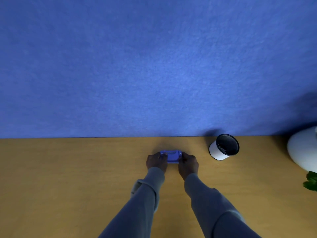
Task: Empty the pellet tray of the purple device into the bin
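The small purple device (171,156) rests on the wooden table (68,177), close to the blue wall. My left hand (157,161) grips its left end and my right hand (188,163) grips its right end. A pale slot shows on the device's top face; the pellet tray itself cannot be made out. The bin (223,147), a white cylinder with a dark inside, stands to the right of the device, a hand's width from my right hand, its mouth tilted toward me.
A blue felt wall (154,66) rises straight behind the table's far edge. A large white rounded object (301,152) sits at the far right, with green leaves (311,182) just in front of it.
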A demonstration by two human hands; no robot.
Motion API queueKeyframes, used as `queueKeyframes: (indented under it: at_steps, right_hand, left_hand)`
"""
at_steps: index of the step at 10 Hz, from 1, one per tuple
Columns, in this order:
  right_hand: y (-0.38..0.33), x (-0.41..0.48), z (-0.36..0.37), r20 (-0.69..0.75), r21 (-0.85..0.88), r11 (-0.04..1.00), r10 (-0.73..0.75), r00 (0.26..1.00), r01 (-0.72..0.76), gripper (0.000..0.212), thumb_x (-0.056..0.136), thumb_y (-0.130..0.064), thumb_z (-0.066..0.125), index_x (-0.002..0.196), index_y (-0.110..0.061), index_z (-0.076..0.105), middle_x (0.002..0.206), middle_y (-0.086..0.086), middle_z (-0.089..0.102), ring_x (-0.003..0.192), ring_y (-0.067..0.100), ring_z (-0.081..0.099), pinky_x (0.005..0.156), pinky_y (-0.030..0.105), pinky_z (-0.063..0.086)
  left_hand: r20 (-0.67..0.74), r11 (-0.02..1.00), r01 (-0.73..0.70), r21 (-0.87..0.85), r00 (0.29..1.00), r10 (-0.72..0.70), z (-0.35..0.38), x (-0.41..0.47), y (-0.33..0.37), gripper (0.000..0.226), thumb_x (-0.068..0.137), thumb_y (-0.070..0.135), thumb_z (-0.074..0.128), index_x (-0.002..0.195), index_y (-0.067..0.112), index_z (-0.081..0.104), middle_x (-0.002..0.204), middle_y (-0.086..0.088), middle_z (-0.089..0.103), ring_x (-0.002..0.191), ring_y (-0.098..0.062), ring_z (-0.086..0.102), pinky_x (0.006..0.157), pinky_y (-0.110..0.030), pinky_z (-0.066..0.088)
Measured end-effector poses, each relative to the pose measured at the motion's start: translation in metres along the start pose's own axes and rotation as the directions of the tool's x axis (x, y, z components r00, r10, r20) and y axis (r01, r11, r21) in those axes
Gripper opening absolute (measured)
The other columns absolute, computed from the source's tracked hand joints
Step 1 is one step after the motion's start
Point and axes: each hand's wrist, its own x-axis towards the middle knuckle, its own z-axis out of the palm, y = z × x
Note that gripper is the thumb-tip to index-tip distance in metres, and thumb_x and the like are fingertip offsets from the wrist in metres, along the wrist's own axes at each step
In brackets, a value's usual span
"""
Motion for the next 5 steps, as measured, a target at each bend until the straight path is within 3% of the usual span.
queueKeyframes:
  at_steps: [1,4,5]
  right_hand:
    - [0.001,0.001,0.001,0.012,-0.054,0.998,-0.01,1.0,0.011,0.025,0.096,-0.009,0.053,0.106,-0.009,0.075,0.105,0.021,0.071,0.1,0.039,0.064,0.074,0.026,0.038]
    - [0.005,-0.002,-0.005,0.124,-0.167,0.982,-0.062,0.99,0.083,0.03,0.096,-0.008,0.051,0.117,-0.011,0.071,0.119,0.021,0.063,0.111,0.037,0.061,0.079,0.022,0.034]
    - [0.011,-0.003,-0.007,0.123,-0.154,0.983,-0.077,0.989,0.096,0.032,0.092,-0.004,0.05,0.117,-0.011,0.07,0.121,0.021,0.061,0.114,0.038,0.058,0.083,0.025,0.039]
  left_hand:
    - [-0.009,0.999,-0.014,0.042,1.0,0.015,0.002,-0.001,0.001,0.041,0.1,0.041,0.047,0.127,0.019,0.068,0.125,-0.018,0.067,0.121,-0.036,0.056,0.1,-0.037,0.048]
    - [-0.015,0.995,-0.046,0.088,0.999,0.048,0.001,-0.007,-0.005,0.039,0.099,0.044,0.049,0.117,0.018,0.072,0.118,-0.018,0.071,0.112,-0.037,0.063,0.092,-0.035,0.051]
    - [-0.014,0.998,-0.053,0.043,0.998,0.053,0.002,-0.011,-0.009,0.037,0.097,0.042,0.052,0.119,0.019,0.071,0.12,-0.016,0.072,0.114,-0.036,0.063,0.092,-0.033,0.051]
